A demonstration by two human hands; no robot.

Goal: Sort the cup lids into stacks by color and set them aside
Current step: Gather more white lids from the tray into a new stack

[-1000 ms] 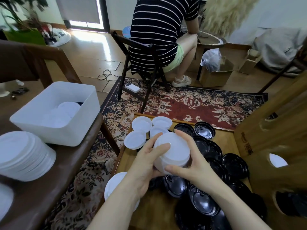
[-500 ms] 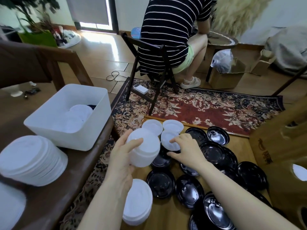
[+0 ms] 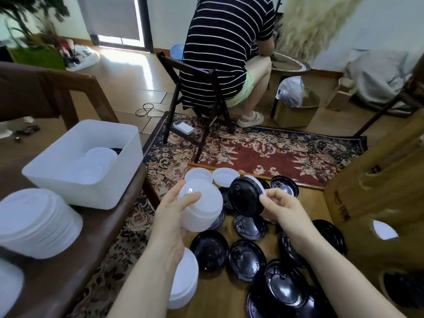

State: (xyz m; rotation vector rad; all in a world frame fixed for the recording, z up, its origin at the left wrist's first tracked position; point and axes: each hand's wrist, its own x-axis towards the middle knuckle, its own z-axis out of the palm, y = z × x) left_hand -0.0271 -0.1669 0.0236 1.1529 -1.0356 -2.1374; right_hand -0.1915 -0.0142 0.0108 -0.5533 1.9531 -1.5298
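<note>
At far left a white stack [image 3: 34, 222] lies on the bench [image 3: 96, 244], with a white bin [image 3: 87, 164] beyond it. The left hand [image 3: 171, 222] grips a held stack [image 3: 202, 206] of white lids, fingers curled round it. The right hand [image 3: 283, 208] pinches a black lid [image 3: 246, 197] (tilted, a white one behind it) above the black lids [image 3: 247, 258] scattered on the tray [image 3: 220, 297].

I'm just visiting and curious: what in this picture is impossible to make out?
All from the head view:
- White stack in the left hand: lid count unreadable; the rims blur together.
- Right hand pinches a black lid; a white edge shows behind it, mostly hidden.
- White bin: its wall hides most of the contents.
- Lower white stack: partly covered by the left forearm.
- Bottom black lids: cut off by the frame edge.
</note>
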